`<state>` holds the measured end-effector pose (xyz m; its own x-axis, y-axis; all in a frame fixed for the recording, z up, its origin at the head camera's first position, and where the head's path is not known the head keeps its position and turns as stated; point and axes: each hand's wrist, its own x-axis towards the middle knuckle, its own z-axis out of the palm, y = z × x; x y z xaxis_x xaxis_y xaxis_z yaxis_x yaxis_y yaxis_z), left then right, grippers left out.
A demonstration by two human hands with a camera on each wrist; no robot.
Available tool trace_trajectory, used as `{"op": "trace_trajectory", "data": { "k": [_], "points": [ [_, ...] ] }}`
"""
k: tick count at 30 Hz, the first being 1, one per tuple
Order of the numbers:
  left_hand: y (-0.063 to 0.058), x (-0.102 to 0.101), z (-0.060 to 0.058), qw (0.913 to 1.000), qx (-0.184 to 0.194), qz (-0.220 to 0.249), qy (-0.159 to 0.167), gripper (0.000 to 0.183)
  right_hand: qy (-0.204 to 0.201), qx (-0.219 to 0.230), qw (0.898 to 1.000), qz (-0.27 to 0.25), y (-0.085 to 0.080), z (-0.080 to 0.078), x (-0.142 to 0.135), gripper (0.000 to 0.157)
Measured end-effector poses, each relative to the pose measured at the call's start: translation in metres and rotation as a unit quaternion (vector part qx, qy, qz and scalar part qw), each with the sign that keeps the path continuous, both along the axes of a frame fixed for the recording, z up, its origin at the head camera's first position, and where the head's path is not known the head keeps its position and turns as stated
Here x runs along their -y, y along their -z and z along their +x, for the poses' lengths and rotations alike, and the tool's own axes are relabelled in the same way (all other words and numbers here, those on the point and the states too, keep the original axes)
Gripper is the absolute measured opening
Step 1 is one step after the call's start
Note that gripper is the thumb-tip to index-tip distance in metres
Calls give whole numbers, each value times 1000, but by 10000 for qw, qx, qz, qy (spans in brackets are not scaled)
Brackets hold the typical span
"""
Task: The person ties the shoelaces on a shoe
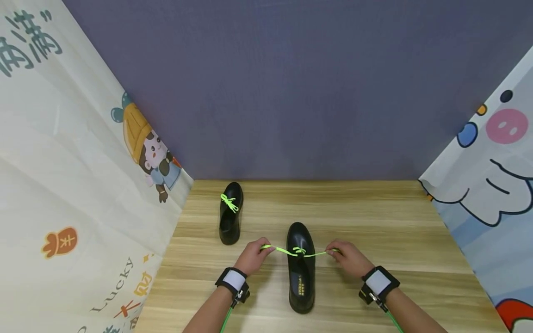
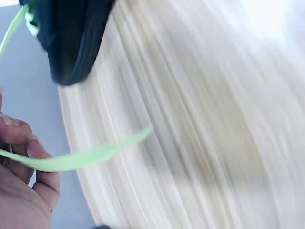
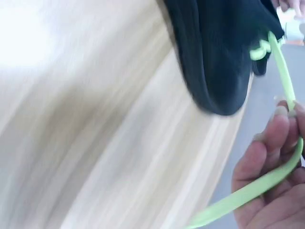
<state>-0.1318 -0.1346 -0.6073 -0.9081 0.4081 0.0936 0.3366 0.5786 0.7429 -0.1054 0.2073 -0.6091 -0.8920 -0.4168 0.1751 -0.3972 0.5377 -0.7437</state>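
A black leather shoe (image 1: 300,282) stands toe away on the wooden surface, between the two hands. Its bright green shoelace (image 1: 285,251) runs out to both sides from the eyelets, drawn nearly straight. On the left, my left hand (image 1: 252,256) pinches one end of the lace; a loose tail hangs past the fingers in the left wrist view. My right hand (image 1: 349,258) pinches the other end between thumb and fingertips, and the tail (image 3: 243,195) trails across the palm in the right wrist view. Both hands are beside the shoe, apart from it.
A second black shoe (image 1: 230,222) stands at the back left, its green lace (image 1: 229,202) tied in a bow. A dark purple-grey panel (image 1: 291,92) rises behind the wooden surface (image 1: 366,208). Printed cloths hang at the left (image 1: 83,162) and right (image 1: 470,185).
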Motion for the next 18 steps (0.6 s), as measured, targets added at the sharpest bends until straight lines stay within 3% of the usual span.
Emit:
{"op": "trace_trajectory", "data": {
  "k": [5,9,13,16,18],
  "points": [
    [0,23,-3,9997,121,19,-223,14,113,-177,9998,51,5,0,-25,4],
    [5,36,-1,9994,-12,31,-346,9,197,-491,9983,230,14,5,-37,11],
    [12,40,0,9959,-742,-31,-515,1,439,-828,9949,384,19,11,-39,17],
    [16,39,0,9857,-1494,-228,-743,8,829,-1115,9883,623,19,14,-36,18],
    [17,36,-1,9806,-1755,-278,-830,9,1109,-1054,9859,672,16,14,-33,16]
  ]
}}
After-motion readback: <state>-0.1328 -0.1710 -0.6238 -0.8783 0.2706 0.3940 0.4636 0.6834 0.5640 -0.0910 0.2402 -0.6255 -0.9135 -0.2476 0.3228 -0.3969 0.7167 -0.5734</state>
